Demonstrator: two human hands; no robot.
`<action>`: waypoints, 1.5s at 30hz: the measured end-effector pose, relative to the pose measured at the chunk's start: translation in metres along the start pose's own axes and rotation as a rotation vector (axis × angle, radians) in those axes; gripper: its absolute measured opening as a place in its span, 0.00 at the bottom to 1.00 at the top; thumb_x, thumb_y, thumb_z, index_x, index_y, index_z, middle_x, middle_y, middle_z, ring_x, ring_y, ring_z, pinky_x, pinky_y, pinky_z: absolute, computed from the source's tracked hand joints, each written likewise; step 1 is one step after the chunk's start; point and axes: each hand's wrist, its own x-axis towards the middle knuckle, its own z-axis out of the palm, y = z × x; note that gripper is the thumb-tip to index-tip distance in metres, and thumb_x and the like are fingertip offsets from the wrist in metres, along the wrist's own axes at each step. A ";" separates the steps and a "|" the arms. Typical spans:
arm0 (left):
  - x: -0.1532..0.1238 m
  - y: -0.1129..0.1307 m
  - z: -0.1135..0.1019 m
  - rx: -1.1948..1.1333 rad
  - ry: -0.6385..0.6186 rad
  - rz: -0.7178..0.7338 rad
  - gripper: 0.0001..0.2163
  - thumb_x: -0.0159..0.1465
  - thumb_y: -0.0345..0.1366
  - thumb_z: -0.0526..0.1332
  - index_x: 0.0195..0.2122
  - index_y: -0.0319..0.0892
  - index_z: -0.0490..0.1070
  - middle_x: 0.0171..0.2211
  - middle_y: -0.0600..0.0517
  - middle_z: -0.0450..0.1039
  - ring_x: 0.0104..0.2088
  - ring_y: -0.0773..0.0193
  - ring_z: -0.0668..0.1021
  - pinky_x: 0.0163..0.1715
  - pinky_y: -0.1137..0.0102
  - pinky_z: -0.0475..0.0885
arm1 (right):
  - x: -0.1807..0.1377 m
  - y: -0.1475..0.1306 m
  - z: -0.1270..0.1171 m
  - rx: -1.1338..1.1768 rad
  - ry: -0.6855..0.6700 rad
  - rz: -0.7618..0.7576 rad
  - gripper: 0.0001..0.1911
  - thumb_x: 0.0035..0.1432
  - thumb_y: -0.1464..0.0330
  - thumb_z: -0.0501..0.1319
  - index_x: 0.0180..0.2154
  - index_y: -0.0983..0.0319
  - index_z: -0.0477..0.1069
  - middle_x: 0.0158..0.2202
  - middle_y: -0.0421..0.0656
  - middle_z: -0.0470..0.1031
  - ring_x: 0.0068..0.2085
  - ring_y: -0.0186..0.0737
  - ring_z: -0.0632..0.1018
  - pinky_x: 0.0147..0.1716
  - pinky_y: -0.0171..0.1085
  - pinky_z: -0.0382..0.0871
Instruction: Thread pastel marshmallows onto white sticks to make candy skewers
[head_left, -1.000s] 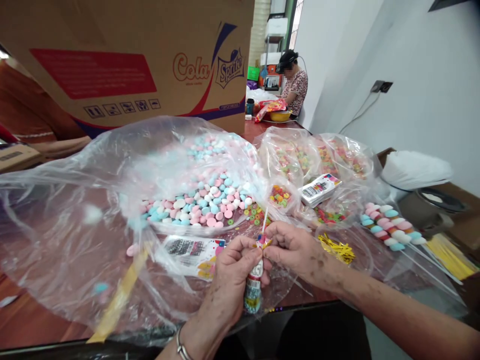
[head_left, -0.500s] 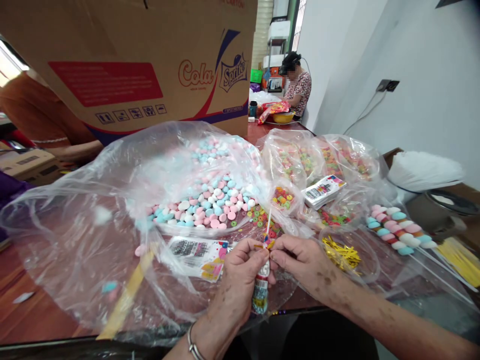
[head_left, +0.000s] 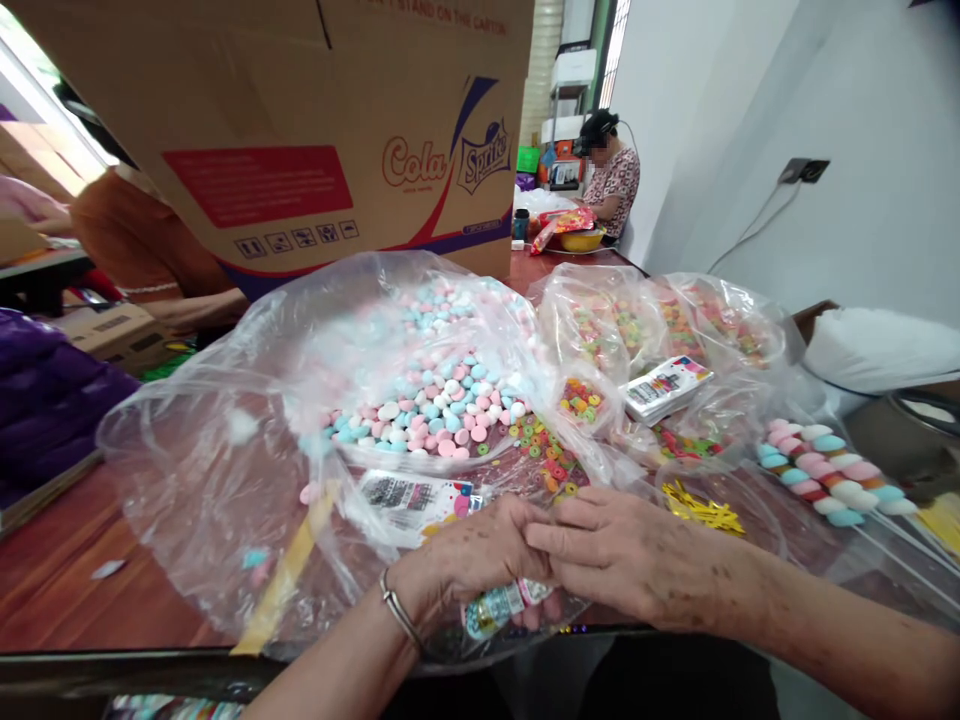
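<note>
Lowered since before: left hand [head_left: 469, 560] clamped on wrapped candy stick [head_left: 501, 605], now sideways; right hand [head_left: 637, 560] against it, grip unclear.

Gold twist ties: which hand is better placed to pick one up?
Probably the right hand: the gold twist ties lie just beyond it, while the left hand grips the wrapped candy packet.

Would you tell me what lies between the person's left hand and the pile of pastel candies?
In the head view, printed cards lie between the left hand and the pastel candies.
</note>
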 end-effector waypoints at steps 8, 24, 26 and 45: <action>-0.003 0.004 0.016 0.477 0.508 0.280 0.09 0.50 0.23 0.58 0.21 0.44 0.73 0.19 0.52 0.74 0.19 0.62 0.72 0.21 0.70 0.63 | 0.007 -0.019 0.018 -0.254 0.025 0.281 0.10 0.61 0.77 0.51 0.37 0.67 0.71 0.32 0.48 0.71 0.34 0.45 0.69 0.34 0.43 0.62; -0.001 0.022 0.019 -0.625 0.468 0.518 0.23 0.66 0.56 0.51 0.38 0.39 0.73 0.28 0.47 0.77 0.29 0.58 0.78 0.30 0.67 0.70 | 0.030 -0.002 0.002 0.172 0.534 0.648 0.09 0.62 0.74 0.51 0.31 0.61 0.64 0.27 0.39 0.69 0.30 0.34 0.69 0.32 0.34 0.61; -0.010 0.033 0.009 -0.647 0.442 0.719 0.24 0.63 0.58 0.54 0.40 0.41 0.74 0.29 0.47 0.79 0.34 0.55 0.79 0.35 0.65 0.72 | 0.030 -0.004 0.001 0.223 0.517 0.683 0.09 0.61 0.74 0.51 0.30 0.60 0.64 0.27 0.39 0.68 0.29 0.34 0.69 0.32 0.34 0.61; -0.082 0.008 0.009 -0.377 1.085 0.666 0.11 0.57 0.35 0.66 0.41 0.43 0.73 0.26 0.55 0.75 0.15 0.73 0.69 0.10 0.81 0.59 | 0.020 -0.001 -0.001 0.848 0.158 0.942 0.09 0.62 0.66 0.55 0.33 0.60 0.72 0.29 0.37 0.72 0.31 0.34 0.72 0.31 0.32 0.63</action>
